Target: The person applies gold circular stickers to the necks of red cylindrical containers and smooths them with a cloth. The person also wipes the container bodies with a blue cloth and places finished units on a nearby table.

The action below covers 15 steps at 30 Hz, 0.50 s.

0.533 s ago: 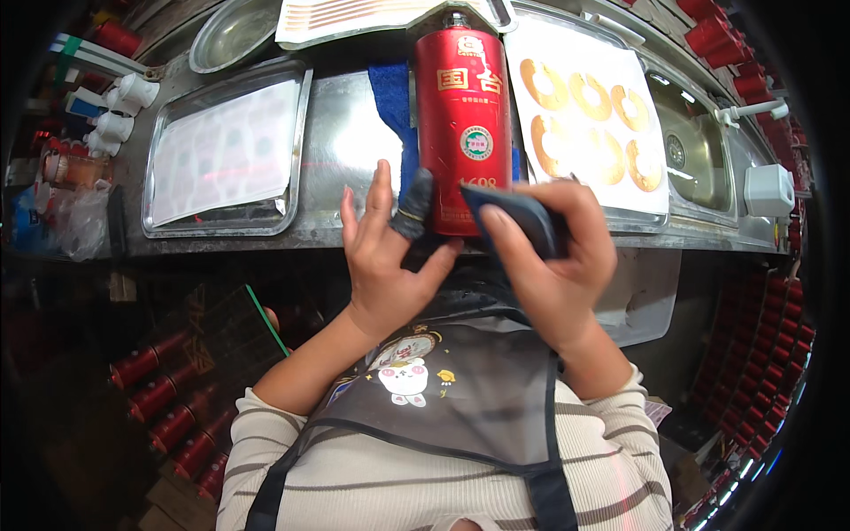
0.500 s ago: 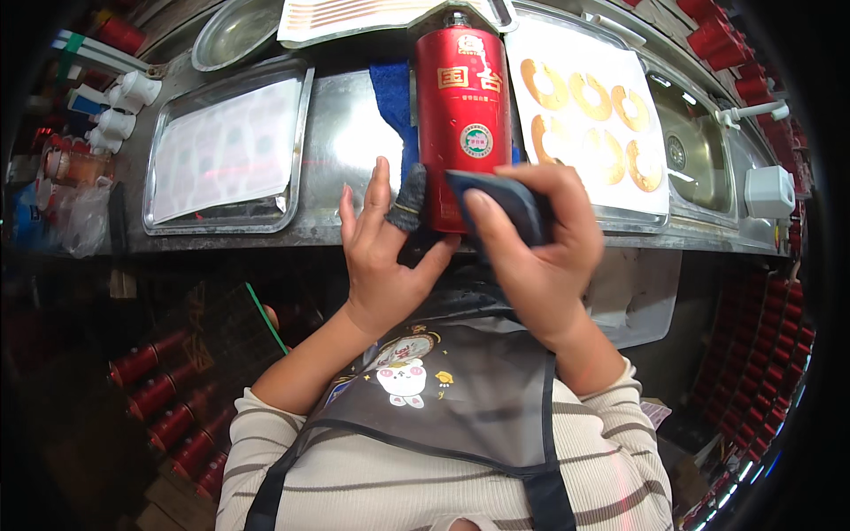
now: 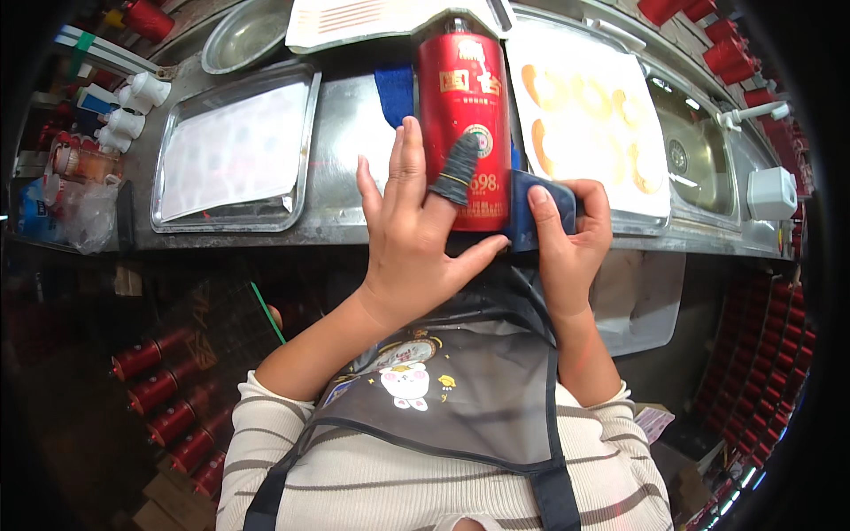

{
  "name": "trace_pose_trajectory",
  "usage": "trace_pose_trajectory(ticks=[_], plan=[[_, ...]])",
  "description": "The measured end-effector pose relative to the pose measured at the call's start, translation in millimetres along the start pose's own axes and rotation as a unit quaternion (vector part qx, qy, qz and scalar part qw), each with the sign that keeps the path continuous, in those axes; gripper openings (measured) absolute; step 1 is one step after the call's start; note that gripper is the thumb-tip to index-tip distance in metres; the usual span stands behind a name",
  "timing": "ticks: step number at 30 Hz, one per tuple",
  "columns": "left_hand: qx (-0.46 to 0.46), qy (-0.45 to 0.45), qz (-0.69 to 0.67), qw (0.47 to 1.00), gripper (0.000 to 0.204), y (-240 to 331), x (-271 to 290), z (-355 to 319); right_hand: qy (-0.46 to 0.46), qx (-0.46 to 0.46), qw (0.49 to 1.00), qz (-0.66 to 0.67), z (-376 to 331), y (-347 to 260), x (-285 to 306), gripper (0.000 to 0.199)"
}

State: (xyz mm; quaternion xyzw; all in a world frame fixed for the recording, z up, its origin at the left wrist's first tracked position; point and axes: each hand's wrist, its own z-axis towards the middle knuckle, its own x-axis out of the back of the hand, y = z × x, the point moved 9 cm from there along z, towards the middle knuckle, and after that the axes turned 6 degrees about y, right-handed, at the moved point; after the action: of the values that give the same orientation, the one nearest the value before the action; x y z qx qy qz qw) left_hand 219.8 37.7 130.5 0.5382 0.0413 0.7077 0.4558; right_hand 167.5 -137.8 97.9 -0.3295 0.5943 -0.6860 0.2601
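Observation:
A red bottle [image 3: 452, 119] with gold lettering and a round emblem lies on the metal counter, its neck pointing away from me. My left hand [image 3: 403, 226] has its fingers spread. Its index finger, wrapped in a dark grey finger sleeve [image 3: 457, 170], rests on the bottle's lower face, and the thumb reaches below the base. A dark blue flat pad [image 3: 524, 217] is gripped between thumb and fingers of my right hand [image 3: 574, 252], up against the bottle's lower right side. Blue cloth [image 3: 395, 93] shows beside and under the bottle.
A metal tray [image 3: 305, 150] holding a pale sheet is at left; a white sheet [image 3: 589, 190] with gold ring-shaped decals lies at right. A sink [image 3: 699, 150], metal bowl [image 3: 237, 40] and white plastic container [image 3: 770, 193] flank them. Several red bottles [image 3: 159, 354] stand below the counter.
My left index finger has moved from the bottle's left edge onto its front. My right hand has shifted right and down with the pad, uncovering small print near the base.

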Motion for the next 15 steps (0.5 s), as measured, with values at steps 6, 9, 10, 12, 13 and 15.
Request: trace_pose_trajectory(ticks=[6,9,10,12,13,15], plan=[[-0.046,-0.059,0.056,0.996,0.062,23,-5,1,0.002,-0.014,0.999,0.04,4,-3,14,0.016],[-0.023,-0.033,0.025,0.999,0.057,9,-4,-26,-0.033,-0.037,0.997,0.066,-2,-15,-3,0.016],[0.005,-0.023,0.002,1.0,0.057,2,-2,-34,-0.037,-0.041,0.997,0.053,-5,-14,-9,0.016],[0.039,0.002,-0.037,0.999,0.06,-10,1,-45,-0.026,0.001,0.999,-0.033,0,-2,-1,0.016],[0.044,0.008,-0.044,0.998,0.065,-14,0,-47,-0.02,0.004,0.998,-0.054,6,7,7,0.016],[0.076,0.032,-0.095,0.992,0.048,-22,4,-41,-0.013,-0.029,0.999,-0.016,16,20,14,0.015]])
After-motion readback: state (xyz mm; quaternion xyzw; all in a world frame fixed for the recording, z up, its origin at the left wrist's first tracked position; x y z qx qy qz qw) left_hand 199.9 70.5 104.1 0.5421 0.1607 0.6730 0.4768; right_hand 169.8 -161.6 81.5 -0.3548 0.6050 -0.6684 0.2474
